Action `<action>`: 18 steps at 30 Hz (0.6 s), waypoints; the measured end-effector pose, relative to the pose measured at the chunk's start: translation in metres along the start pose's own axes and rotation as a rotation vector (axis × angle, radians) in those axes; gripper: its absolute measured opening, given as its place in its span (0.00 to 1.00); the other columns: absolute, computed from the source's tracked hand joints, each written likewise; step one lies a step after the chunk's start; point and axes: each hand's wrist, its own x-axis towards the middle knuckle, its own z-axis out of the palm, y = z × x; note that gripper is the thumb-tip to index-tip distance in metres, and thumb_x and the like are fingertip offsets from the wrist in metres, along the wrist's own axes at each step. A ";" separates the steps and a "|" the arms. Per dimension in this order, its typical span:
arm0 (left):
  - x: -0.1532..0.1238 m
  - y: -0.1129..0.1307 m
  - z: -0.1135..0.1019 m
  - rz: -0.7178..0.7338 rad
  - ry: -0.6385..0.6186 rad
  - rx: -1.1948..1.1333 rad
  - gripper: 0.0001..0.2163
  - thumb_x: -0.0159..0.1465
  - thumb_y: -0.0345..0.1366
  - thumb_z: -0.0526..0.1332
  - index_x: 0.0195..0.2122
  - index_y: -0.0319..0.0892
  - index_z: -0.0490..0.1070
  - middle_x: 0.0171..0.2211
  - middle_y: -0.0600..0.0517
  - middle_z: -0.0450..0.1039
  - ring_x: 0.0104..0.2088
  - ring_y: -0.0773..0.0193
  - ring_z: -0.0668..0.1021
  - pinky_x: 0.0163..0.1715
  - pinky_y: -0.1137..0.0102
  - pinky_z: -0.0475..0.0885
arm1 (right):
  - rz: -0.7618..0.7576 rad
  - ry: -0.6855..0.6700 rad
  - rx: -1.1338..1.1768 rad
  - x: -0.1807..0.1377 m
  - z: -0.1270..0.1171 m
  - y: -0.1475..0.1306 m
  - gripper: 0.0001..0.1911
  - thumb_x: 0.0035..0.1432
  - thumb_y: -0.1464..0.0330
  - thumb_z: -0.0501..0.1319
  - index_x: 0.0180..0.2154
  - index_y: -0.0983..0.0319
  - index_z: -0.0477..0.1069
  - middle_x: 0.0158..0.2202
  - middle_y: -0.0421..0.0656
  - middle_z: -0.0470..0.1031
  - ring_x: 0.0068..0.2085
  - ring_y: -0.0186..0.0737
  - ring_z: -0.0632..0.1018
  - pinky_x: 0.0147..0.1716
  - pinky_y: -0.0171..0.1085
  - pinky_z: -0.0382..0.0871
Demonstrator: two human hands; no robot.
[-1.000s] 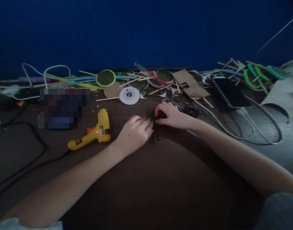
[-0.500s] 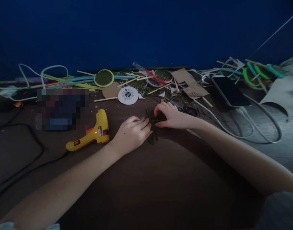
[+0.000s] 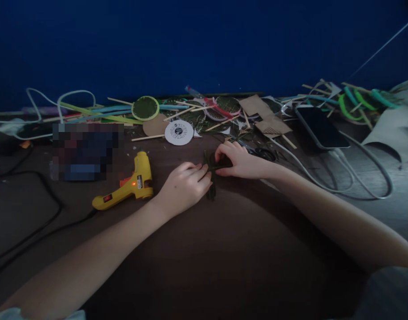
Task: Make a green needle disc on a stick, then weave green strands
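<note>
Thin dark green strips [image 3: 212, 191], crossing one another, stand between my two hands over the dark table. My left hand [image 3: 187, 184] is closed, its fingertips pinching the strips from the left. From the other side my right hand [image 3: 235, 160] also pinches them, thumb and forefinger curled round the crossing. What the strips are made of is too dark to tell. A yellow hot glue gun [image 3: 137, 184] with a lit red light lies just left of my left hand. Behind my right hand is a pair of dark-handled scissors [image 3: 265, 154], partly hidden.
A white printed disc [image 3: 179, 132], a yellow-rimmed round piece [image 3: 145, 109], wooden sticks and brown cardboard scraps [image 3: 272, 125] lie along the blue wall. A phone [image 3: 320, 126] with a white cable is at right. Black cord [image 3: 53, 226] runs across the left. A blurred-out patch [image 3: 86, 151] sits behind the glue gun.
The lower ends of the green strips have drawn slightly closer together between my fingers. Both hands stay almost in the same place, and nothing else has visibly moved.
</note>
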 end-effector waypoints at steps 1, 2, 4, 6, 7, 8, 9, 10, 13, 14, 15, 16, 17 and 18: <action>0.000 0.000 0.000 -0.003 0.016 -0.003 0.12 0.66 0.31 0.52 0.35 0.37 0.75 0.40 0.45 0.78 0.40 0.60 0.79 0.40 0.66 0.72 | -0.006 0.003 0.009 0.000 0.000 0.001 0.09 0.49 0.65 0.59 0.32 0.59 0.60 0.39 0.44 0.65 0.44 0.47 0.65 0.44 0.46 0.57; 0.000 0.000 0.001 -0.005 0.031 -0.007 0.11 0.65 0.31 0.52 0.35 0.37 0.75 0.39 0.46 0.78 0.39 0.60 0.79 0.39 0.66 0.72 | -0.011 0.013 0.013 0.000 0.001 0.002 0.09 0.50 0.65 0.59 0.32 0.59 0.61 0.39 0.44 0.65 0.44 0.47 0.65 0.44 0.46 0.57; -0.001 0.000 0.002 -0.008 0.056 -0.010 0.11 0.65 0.31 0.52 0.35 0.36 0.75 0.38 0.46 0.78 0.39 0.60 0.79 0.39 0.66 0.72 | -0.014 0.043 0.009 0.001 0.002 0.003 0.07 0.50 0.66 0.58 0.32 0.60 0.61 0.39 0.44 0.65 0.44 0.46 0.65 0.44 0.45 0.57; -0.001 0.000 0.003 -0.006 0.067 -0.011 0.11 0.65 0.31 0.52 0.35 0.36 0.75 0.38 0.46 0.78 0.39 0.59 0.79 0.39 0.66 0.72 | -0.010 0.067 -0.001 0.001 0.005 0.003 0.07 0.50 0.66 0.59 0.32 0.60 0.62 0.38 0.44 0.66 0.44 0.46 0.65 0.44 0.45 0.57; 0.000 0.000 0.003 -0.006 0.068 -0.012 0.11 0.65 0.31 0.52 0.34 0.35 0.75 0.38 0.45 0.78 0.39 0.59 0.79 0.39 0.66 0.72 | -0.004 0.074 -0.006 0.001 0.006 0.003 0.08 0.50 0.66 0.59 0.32 0.60 0.62 0.38 0.44 0.66 0.44 0.46 0.65 0.43 0.45 0.57; 0.000 0.000 0.003 -0.007 0.065 -0.015 0.12 0.65 0.31 0.52 0.34 0.35 0.75 0.38 0.45 0.78 0.39 0.59 0.79 0.39 0.66 0.72 | 0.003 0.079 -0.011 0.001 0.007 0.002 0.08 0.49 0.66 0.59 0.32 0.60 0.63 0.38 0.44 0.65 0.44 0.46 0.65 0.43 0.45 0.57; 0.000 0.000 0.003 -0.007 0.063 -0.018 0.12 0.66 0.31 0.51 0.34 0.36 0.75 0.38 0.44 0.78 0.39 0.59 0.79 0.39 0.66 0.72 | 0.012 0.083 -0.017 0.002 0.007 0.002 0.08 0.49 0.65 0.60 0.32 0.60 0.63 0.38 0.44 0.65 0.44 0.46 0.65 0.43 0.45 0.57; 0.000 0.000 0.003 -0.007 0.060 -0.021 0.12 0.66 0.31 0.51 0.33 0.36 0.75 0.39 0.44 0.78 0.39 0.59 0.79 0.39 0.66 0.72 | 0.020 0.086 -0.024 0.001 0.008 0.001 0.08 0.49 0.65 0.60 0.32 0.60 0.63 0.38 0.44 0.65 0.44 0.46 0.65 0.43 0.45 0.57; 0.001 0.001 0.002 -0.013 0.063 -0.026 0.12 0.65 0.31 0.51 0.33 0.36 0.75 0.38 0.45 0.78 0.38 0.60 0.79 0.38 0.66 0.72 | 0.031 0.088 -0.026 0.001 0.008 0.001 0.08 0.49 0.66 0.60 0.32 0.60 0.64 0.38 0.44 0.65 0.44 0.46 0.65 0.43 0.45 0.57; 0.001 0.001 0.002 -0.015 0.066 -0.028 0.12 0.65 0.31 0.51 0.33 0.37 0.75 0.38 0.45 0.78 0.38 0.60 0.79 0.38 0.66 0.72 | 0.028 0.089 -0.018 0.001 0.007 0.001 0.08 0.49 0.66 0.60 0.32 0.60 0.63 0.38 0.44 0.65 0.44 0.46 0.65 0.44 0.45 0.57; 0.001 0.000 0.002 -0.021 0.070 -0.031 0.12 0.65 0.31 0.52 0.33 0.37 0.75 0.38 0.46 0.78 0.38 0.60 0.79 0.38 0.66 0.72 | 0.016 0.088 -0.004 0.001 0.007 0.002 0.08 0.49 0.66 0.60 0.32 0.60 0.63 0.38 0.44 0.65 0.44 0.46 0.65 0.44 0.45 0.57; 0.001 0.000 0.002 -0.029 0.076 -0.036 0.11 0.65 0.31 0.52 0.33 0.37 0.75 0.37 0.46 0.78 0.38 0.61 0.79 0.39 0.66 0.72 | 0.002 0.088 0.016 0.001 0.007 0.003 0.07 0.49 0.66 0.59 0.31 0.60 0.63 0.37 0.44 0.65 0.44 0.46 0.65 0.44 0.45 0.57; 0.001 0.000 0.002 -0.040 0.085 -0.043 0.11 0.65 0.30 0.53 0.33 0.37 0.75 0.37 0.47 0.78 0.37 0.61 0.79 0.39 0.66 0.71 | -0.011 0.088 0.041 0.001 0.007 0.004 0.06 0.50 0.66 0.59 0.31 0.60 0.63 0.37 0.43 0.66 0.43 0.45 0.65 0.44 0.45 0.57; 0.000 0.000 0.003 -0.053 0.094 -0.052 0.10 0.64 0.30 0.53 0.32 0.38 0.74 0.37 0.48 0.78 0.37 0.61 0.79 0.39 0.66 0.71 | -0.019 0.089 0.065 0.002 0.006 0.005 0.05 0.50 0.67 0.58 0.31 0.60 0.63 0.37 0.43 0.66 0.43 0.45 0.65 0.44 0.45 0.57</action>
